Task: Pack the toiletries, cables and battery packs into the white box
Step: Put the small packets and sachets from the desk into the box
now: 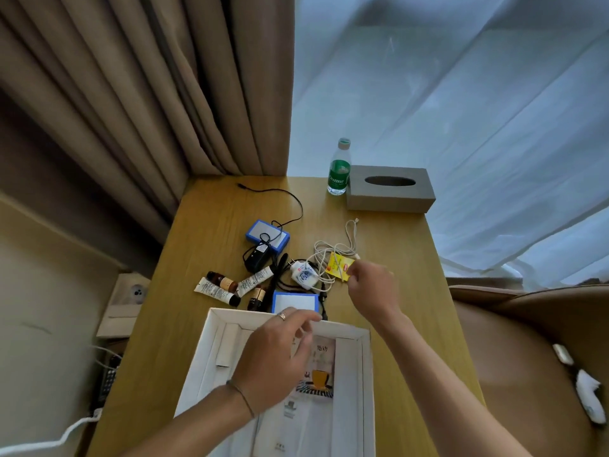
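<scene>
2 hands are at work here: your right hand (370,285) pinches the corner of a yellow sachet (339,266) between thumb and fingertips, just beyond the far right corner of the white box (359,338), and your left hand (280,351) hovers over the box's far half with its grip loosely spread, holding nothing.

The box sits open at the near edge of the desk (211,206), with only a printed card (316,374) lining its floor, so packing has barely begun by the look of it.

Everything else lies just beyond the box's far rim: 2 white tubes (216,291) and 2 small brown bottles (224,281) off the far left corner, 1 blue-edged battery pack (295,301) touching the rim, a white charger (304,275) tangled with a white cable (333,250) behind it, then a black adapter (258,257) against a 2nd battery pack (267,234), and a black cable (283,196) farthest out.

The sachet rests against the white cable's loops, so lift it straight up to avoid dragging them. Carry it back over the rim and lay it flat in a corner, keeping the middle free for the bulkier packs. Use your idle left hand to steady the box's rim, or take the battery pack touching it.
</scene>
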Motion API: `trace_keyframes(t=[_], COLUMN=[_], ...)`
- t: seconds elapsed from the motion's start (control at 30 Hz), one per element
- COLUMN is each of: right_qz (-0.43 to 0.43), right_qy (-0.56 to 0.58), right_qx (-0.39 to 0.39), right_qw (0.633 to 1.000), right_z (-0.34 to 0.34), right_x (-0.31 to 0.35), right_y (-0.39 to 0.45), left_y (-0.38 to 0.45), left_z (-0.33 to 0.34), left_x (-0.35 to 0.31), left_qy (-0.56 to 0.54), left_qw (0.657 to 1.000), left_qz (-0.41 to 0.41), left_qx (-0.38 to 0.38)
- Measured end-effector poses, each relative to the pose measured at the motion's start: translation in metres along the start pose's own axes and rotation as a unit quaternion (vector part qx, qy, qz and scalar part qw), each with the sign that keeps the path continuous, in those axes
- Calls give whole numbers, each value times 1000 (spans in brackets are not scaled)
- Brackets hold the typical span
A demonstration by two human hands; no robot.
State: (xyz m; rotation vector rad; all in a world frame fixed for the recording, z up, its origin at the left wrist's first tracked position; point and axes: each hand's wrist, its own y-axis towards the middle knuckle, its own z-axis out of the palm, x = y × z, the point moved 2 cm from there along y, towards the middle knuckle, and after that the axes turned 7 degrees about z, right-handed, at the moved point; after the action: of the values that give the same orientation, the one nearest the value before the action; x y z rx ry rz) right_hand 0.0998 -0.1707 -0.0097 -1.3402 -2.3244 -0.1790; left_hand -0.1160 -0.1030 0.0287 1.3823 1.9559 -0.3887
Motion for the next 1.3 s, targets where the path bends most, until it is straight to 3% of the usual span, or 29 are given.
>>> trace_keyframes(t=[0.17,0.5,0.8,1.1,1.3], right_qz=[-33,-108,-143,41,170], right_qy=[-23,-141,-172,-58,144], right_qx=[22,118,70,128,216], right_qw=[999,977,972,989,951], right_z=[29,69,58,26,-15], right_x=[-11,-19,-19,-28,-30], right_y=[35,68,64,45,34], left_y=[38,57,68,96,111], left_z=[-13,-23,-28,-28,-17], left_x=[3,41,84,123,137], left_qy=[-7,28,65,109,143], left_qw=[999,995,975,954,951], left_qz=[-16,-89,-214,-271,-235], left_qx=[-42,-27,-5,69,141])
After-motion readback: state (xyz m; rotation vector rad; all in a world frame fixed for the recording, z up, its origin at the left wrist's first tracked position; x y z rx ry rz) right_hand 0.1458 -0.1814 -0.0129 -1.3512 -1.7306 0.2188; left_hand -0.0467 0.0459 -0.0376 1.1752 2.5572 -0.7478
